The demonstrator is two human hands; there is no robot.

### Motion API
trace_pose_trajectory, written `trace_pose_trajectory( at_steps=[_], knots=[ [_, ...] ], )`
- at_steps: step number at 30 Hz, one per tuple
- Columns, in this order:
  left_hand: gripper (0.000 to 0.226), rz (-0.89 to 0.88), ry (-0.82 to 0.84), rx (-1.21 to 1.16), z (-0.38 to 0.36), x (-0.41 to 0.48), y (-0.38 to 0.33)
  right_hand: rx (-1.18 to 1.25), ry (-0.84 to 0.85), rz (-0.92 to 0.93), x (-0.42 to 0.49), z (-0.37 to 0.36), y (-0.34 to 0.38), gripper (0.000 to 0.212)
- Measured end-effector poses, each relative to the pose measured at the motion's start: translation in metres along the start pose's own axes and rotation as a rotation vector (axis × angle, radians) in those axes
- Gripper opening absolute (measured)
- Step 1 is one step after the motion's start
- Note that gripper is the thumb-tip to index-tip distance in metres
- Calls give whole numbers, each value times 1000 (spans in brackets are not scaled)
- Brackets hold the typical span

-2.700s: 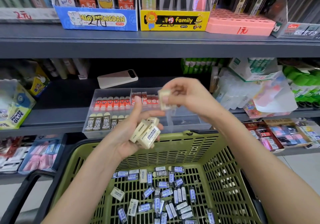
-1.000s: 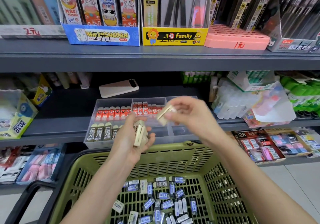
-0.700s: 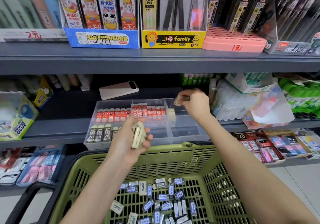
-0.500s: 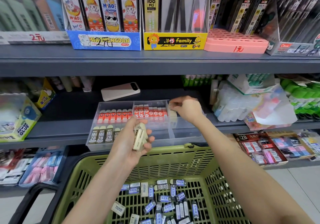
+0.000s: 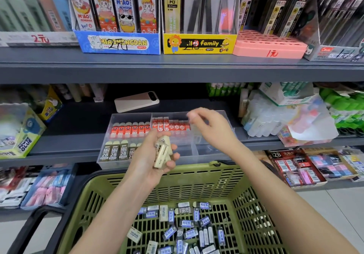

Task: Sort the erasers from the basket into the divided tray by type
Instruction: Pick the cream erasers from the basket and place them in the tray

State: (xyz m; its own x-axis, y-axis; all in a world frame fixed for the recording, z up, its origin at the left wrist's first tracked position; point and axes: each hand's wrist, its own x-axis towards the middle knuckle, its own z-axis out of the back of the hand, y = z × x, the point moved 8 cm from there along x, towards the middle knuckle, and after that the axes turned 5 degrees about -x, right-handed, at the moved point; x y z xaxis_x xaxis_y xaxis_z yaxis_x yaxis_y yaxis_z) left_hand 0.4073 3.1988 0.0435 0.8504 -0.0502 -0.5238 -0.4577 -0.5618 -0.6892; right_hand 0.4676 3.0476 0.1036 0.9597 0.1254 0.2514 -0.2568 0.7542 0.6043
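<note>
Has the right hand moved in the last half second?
Yes: right hand lifted from beside the red erasers to the back rim of the tray.

The green slatted basket (image 5: 197, 188) stood below the shelf, its floor strewn with loose erasers lying at all angles: mostly blue-sleeved erasers (image 5: 187, 224), with a few white-sleeved erasers (image 5: 134, 234) among them. On the shelf just behind it sat the clear divided tray (image 5: 214, 151). Its back-left compartment held an upright row of red-sleeved erasers (image 5: 130, 129), the next compartment another red row (image 5: 171, 125), and the front-left one dark 2B erasers (image 5: 116, 151). A small stack of cream erasers (image 5: 162, 152) lay gripped in the left hand (image 5: 149, 159) over the tray's front edge.
</note>
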Motion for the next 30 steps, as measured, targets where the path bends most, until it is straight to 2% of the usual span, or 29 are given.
trace_pose_trajectory(
  at_steps=[3,7,9,11,12,14,15,17,19,21,25,27,30],
  knots=[
    [38,-33,-6,4,-4,-2,0,38,136,102,-33,-8,46,20],
    [32,-71,-57,4,-7,-4,1,22,134,133,-52,-9,71,22],
    [29,-86,-71,-12,-8,-5,0,92,188,77,-55,-13,70,18],
    [28,-87,-60,-21,-9,-5,0,317,262,-39,-53,-14,60,11],
    [28,-80,-38,-23,-10,-5,-1,415,245,-89,-48,-9,52,14],
    [22,-57,7,-44,-11,-5,-3,470,86,-142,-34,15,26,19],
    [19,-46,23,-56,-11,-5,-4,419,-10,-150,-25,30,11,16],
    [20,-39,42,-64,-9,-6,-7,134,-114,-175,-8,50,-19,7],
    [21,-32,61,-69,-8,-7,-8,-252,-40,-196,6,49,-43,18],
    [20,-27,86,-77,-9,-7,-8,-471,102,-177,16,35,-56,22],
    [38,-39,107,-70,-9,-4,-6,-471,336,-119,20,7,-63,17],
    [47,-49,120,-59,-9,-3,-6,-425,375,-112,22,0,-67,21],
    [47,-63,121,-26,-8,-1,-5,-466,411,-103,22,-9,-73,35]
  ],
)
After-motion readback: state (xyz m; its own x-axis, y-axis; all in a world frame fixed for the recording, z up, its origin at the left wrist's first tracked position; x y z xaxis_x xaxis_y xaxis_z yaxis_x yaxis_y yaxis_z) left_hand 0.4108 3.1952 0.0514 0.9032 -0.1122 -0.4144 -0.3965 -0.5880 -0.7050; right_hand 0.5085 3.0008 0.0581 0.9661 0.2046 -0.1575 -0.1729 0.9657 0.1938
